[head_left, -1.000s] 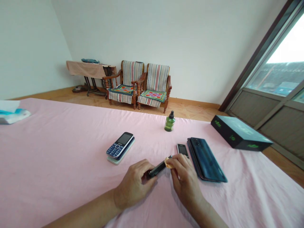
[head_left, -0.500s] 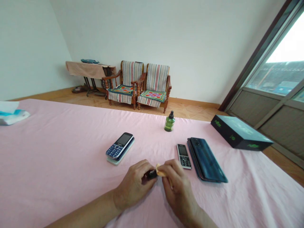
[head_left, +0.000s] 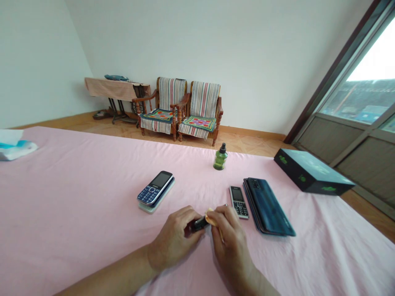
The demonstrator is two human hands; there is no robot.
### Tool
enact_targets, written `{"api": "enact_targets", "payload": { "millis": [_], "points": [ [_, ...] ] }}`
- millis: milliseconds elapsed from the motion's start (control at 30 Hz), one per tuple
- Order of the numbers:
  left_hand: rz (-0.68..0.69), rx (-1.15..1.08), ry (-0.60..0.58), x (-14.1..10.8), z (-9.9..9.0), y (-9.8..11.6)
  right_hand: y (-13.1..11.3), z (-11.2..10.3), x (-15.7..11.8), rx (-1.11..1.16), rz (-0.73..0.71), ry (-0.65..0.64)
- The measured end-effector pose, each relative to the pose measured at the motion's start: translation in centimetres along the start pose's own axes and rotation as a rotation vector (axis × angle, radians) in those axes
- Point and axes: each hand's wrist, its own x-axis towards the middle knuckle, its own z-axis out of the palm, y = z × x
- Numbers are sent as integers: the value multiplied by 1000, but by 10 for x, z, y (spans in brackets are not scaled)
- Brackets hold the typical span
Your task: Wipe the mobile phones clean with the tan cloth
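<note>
My left hand (head_left: 174, 234) grips a small black mobile phone (head_left: 198, 224), which is partly hidden by my fingers. My right hand (head_left: 230, 242) pinches a yellow cloth (head_left: 211, 219) against the phone's end. Just beyond my right hand lies a silver-edged keypad phone (head_left: 238, 202). Next to it is a dark blue smartphone (head_left: 268, 206), resting on another dark phone. A blue keypad phone (head_left: 152, 189) sits on a pale green flat item (head_left: 154, 201), to the far left of my left hand.
Everything lies on a pink bedsheet (head_left: 92, 197). A green spray bottle (head_left: 220, 158) stands beyond the phones, and a dark box (head_left: 311, 172) lies at the far right. A tissue pack (head_left: 14, 144) sits at the far left. Wooden armchairs (head_left: 179, 109) and a window (head_left: 354, 82) lie beyond.
My hands have drawn closer together, with the cloth now nearer my left hand. The black phone shows less than it did a second ago, and the keypad phone is no longer partly covered.
</note>
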Motion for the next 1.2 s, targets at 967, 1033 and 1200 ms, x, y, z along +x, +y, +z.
{"api": "enact_targets", "payload": {
  "millis": [967,1033,1200],
  "points": [
    [-149,9,35,5,-3,-4,25,-14,1,-37,147,40],
    [-142,4,42,5,-3,-5,22,-13,1,-24,139,16],
    [-149,14,30,5,-3,-4,24,-16,7,-67,146,103]
  ]
}}
